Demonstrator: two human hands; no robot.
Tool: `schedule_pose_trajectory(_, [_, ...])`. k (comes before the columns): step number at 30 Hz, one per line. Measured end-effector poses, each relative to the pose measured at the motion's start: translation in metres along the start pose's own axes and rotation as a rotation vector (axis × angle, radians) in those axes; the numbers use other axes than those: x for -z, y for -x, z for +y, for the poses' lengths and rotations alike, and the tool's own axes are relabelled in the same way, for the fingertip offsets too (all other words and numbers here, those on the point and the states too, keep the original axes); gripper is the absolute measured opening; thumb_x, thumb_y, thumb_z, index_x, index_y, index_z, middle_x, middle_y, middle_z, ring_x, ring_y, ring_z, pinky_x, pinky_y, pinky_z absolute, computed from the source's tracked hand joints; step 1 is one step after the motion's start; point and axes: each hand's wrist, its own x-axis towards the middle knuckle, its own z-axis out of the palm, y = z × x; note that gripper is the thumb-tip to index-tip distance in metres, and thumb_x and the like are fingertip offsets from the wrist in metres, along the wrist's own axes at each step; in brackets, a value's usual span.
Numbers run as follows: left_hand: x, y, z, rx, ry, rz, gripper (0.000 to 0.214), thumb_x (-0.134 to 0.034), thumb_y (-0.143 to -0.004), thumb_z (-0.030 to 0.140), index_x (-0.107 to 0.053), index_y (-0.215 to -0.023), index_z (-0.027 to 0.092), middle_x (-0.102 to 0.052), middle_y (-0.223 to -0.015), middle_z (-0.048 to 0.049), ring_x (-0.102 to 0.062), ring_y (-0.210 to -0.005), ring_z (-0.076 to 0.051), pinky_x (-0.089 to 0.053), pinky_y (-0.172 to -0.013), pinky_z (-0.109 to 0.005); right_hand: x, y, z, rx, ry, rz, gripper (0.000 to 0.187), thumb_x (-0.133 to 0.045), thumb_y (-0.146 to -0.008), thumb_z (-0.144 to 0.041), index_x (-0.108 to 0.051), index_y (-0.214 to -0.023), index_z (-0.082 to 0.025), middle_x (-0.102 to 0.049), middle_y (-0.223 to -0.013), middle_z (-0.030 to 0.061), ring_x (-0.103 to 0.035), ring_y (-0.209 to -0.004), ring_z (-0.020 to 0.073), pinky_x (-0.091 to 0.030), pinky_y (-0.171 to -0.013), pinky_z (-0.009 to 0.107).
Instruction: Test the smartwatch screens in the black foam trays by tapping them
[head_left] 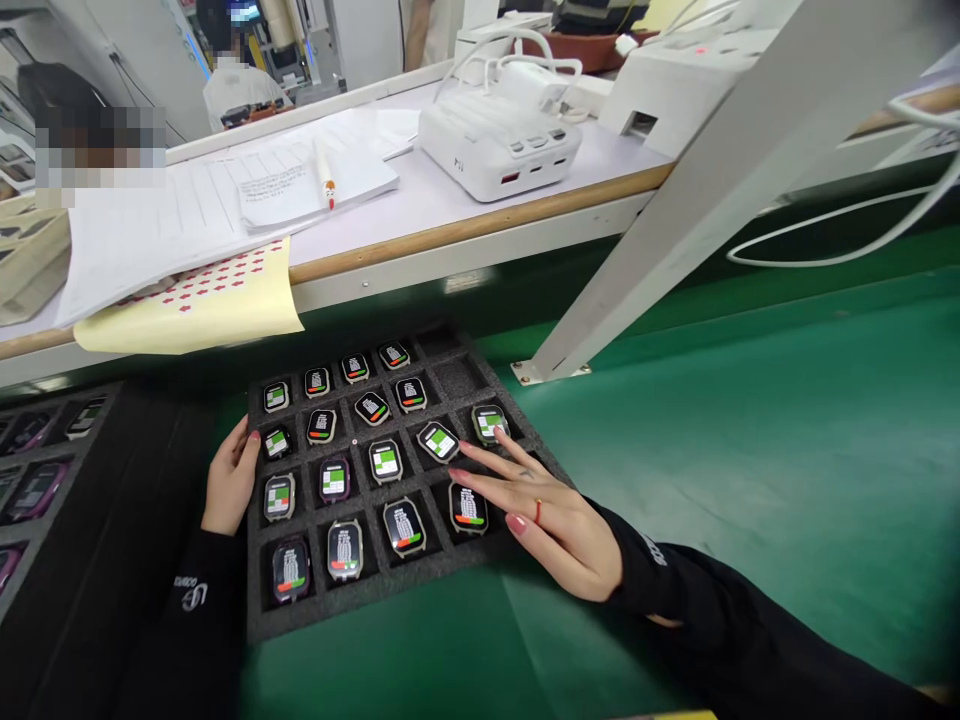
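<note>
Your right hand (544, 515) lies flat and open on the near right corner of the black foam tray (442, 575), fingers spread and clamped on nothing; the fingertips (459, 474) reach just short of a tilted watch (439, 441), while another watch (468, 507) sits right under your thumb side. Your left hand (231, 478) rests against the tray's left edge, fingers loosely curled along the foam, holding it lightly rather than gripping anything. The tray is a grid of square pockets, most filled with small watch bodies whose lit screens show green, white and red blocks; some lie level, a few sit askew in their pockets. Two pockets beyond your right fingertips, at the far right corner, are bare. To the right of your right hand the green belt (750, 450) spreads wide. Beyond the tray a slanted white post (675, 220) bolts down near the far corner. Left of your left hand, a second dark tray (45, 480) lies close by.
</note>
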Motion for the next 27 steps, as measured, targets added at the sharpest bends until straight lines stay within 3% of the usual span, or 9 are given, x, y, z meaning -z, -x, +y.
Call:
schedule_pose_trajectory(9, [0.0003, 0.0013, -0.0002, 0.001, -0.014, 0.004, 0.055, -0.064, -0.085, 0.042, -0.057, -0.135, 0.020, -0.059, -0.138, -0.0105, -0.056, -0.126, -0.028, -0.044, -0.108, -0.041, -0.0022, 0.0014, 0.0015, -0.063, -0.021, 0.022, 0.047, -0.030, -0.103, -0.016, -0.043, -0.148, -0.019, -0.061, -0.130, 0.0095, -0.040, -0.136, 0.0291, -0.014, -0.119, 0.058])
schedule_pose_trajectory(15, [0.0001, 0.0015, -0.0001, 0.001, -0.011, 0.006, 0.056, -0.064, -0.085, 0.043, -0.057, -0.135, 0.019, -0.060, -0.136, -0.0106, -0.056, -0.126, -0.027, -0.043, -0.109, -0.041, -0.0007, 0.0027, 0.0016, -0.091, -0.070, 0.045, 0.043, -0.028, -0.105, -0.022, -0.055, -0.139, -0.022, -0.068, -0.119, 0.0074, -0.052, -0.126, 0.0284, -0.018, -0.119, 0.057])
schedule_pose_trajectory(21, [-0.0014, 0.0013, 0.0002, -0.005, -0.003, 0.016, 0.054, -0.065, -0.084, 0.042, -0.059, -0.133, 0.019, -0.061, -0.136, -0.0106, -0.057, -0.125, -0.028, -0.043, -0.109, -0.041, 0.0051, -0.0002, 0.0015, 0.043, -0.137, -0.081, 0.044, -0.028, -0.103, -0.014, -0.057, -0.135, -0.021, -0.074, -0.102, 0.0043, -0.052, -0.127, 0.0277, -0.014, -0.119, 0.060])
schedule_pose_trajectory(27, [-0.0011, 0.0011, 0.0007, -0.001, 0.001, 0.014, 0.055, -0.064, -0.084, 0.041, -0.058, -0.134, 0.018, -0.061, -0.135, -0.0108, -0.056, -0.125, -0.028, -0.041, -0.110, -0.043, 0.0038, 0.0002, 0.0009, 0.077, -0.135, -0.035, 0.043, -0.028, -0.103, -0.016, -0.064, -0.125, -0.021, -0.075, -0.098, 0.0034, -0.054, -0.124, 0.0293, -0.013, -0.119, 0.061])
